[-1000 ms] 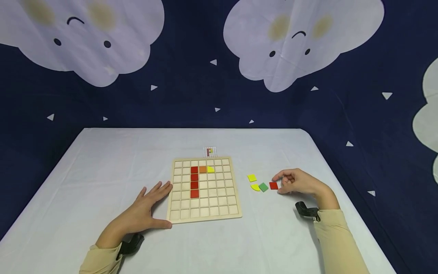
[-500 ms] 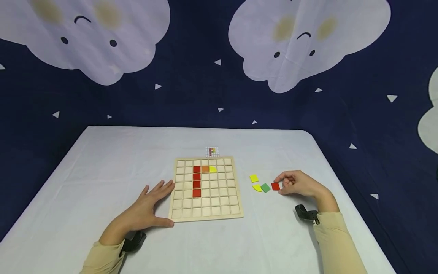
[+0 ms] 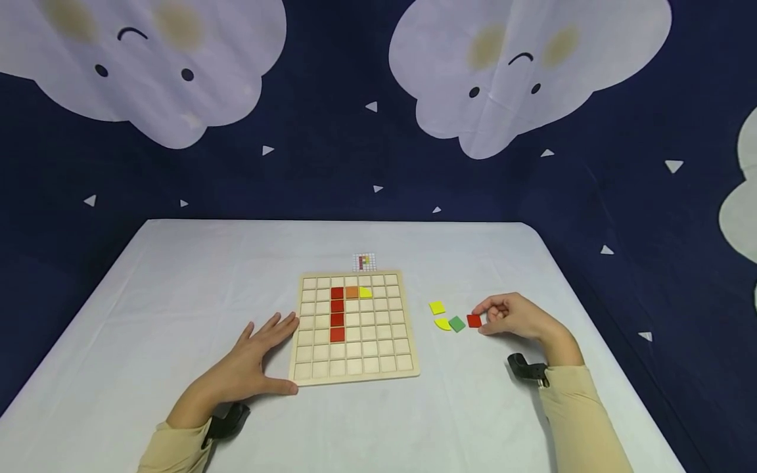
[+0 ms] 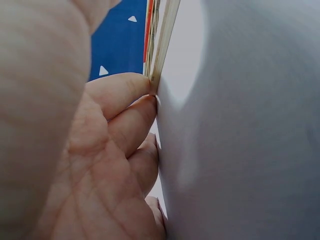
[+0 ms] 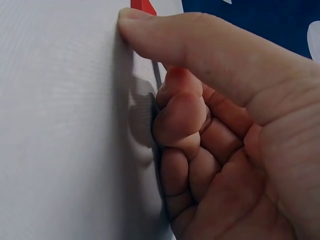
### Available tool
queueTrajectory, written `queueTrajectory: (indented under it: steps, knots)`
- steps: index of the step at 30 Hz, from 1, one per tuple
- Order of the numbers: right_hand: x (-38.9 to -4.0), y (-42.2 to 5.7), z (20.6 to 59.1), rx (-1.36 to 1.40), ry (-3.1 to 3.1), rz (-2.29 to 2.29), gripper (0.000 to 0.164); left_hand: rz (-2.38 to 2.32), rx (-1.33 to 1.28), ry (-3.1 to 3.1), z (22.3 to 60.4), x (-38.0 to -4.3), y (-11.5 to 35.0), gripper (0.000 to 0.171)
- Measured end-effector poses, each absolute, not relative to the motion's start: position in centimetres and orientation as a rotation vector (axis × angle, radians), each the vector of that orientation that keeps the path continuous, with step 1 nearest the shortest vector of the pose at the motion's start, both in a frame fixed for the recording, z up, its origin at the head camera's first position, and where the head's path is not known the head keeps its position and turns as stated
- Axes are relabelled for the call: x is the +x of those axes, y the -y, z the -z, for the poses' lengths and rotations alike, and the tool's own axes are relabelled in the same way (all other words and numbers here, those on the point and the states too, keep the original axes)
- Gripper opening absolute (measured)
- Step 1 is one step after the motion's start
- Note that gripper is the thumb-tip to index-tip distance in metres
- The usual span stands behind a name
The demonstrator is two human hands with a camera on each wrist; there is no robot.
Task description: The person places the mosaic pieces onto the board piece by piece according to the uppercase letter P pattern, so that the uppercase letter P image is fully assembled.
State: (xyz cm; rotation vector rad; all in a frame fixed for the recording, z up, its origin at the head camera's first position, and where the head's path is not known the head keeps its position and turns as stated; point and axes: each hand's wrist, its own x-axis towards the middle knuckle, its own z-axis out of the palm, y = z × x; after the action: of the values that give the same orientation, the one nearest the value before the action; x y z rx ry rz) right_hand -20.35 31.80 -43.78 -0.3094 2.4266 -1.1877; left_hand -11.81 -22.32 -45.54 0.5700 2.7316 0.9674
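Observation:
My left hand [image 3: 248, 361] lies with spread fingers along the left side of a wooden grid board [image 3: 378, 364], the fingertips and thumb touching its edge. In the left wrist view, fingers [image 4: 131, 95] meet the board's rim [image 4: 165, 42]. To the right, my right hand [image 3: 514, 316] pinches a loose red square tile [image 3: 474, 320] between thumb and index finger, flat on the table. The right wrist view shows the thumb [image 5: 165, 32] at the red tile's edge [image 5: 143, 6], the other fingers curled. Set in the board are a column of red tiles [image 3: 337, 320], an orange tile [image 3: 351, 292] and a yellow quarter-round [image 3: 365, 293].
Between board and right hand lie a yellow square tile [image 3: 437, 307], a yellow quarter-round tile [image 3: 442, 324] and a green square tile [image 3: 457, 324]. A small printed pattern card [image 3: 364, 262] lies behind the board. White cloth covers the table [image 3: 236, 263]; a dark curtain [image 3: 331, 177] hangs behind.
My right thumb and index finger have drawn in onto the red tile's edges. The left hand and the board stay as they were; the head view shifts slightly.

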Motion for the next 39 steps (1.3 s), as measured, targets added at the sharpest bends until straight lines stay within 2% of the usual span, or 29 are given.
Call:
queueTrajectory:
  steps: [31, 39]
  knots:
    - [-19.5, -31.4, 43.9, -0.25, -2.488, 1.215, 0.034, -0.972, 0.584, -2.717, 45.4, -11.8, 22.5, 0.122]
    - [-19.3, -30.2, 43.4, -0.346, -2.602, 1.207, 0.034, -0.965, 0.579, -2.713, 45.4, -11.8, 22.4, 0.123]
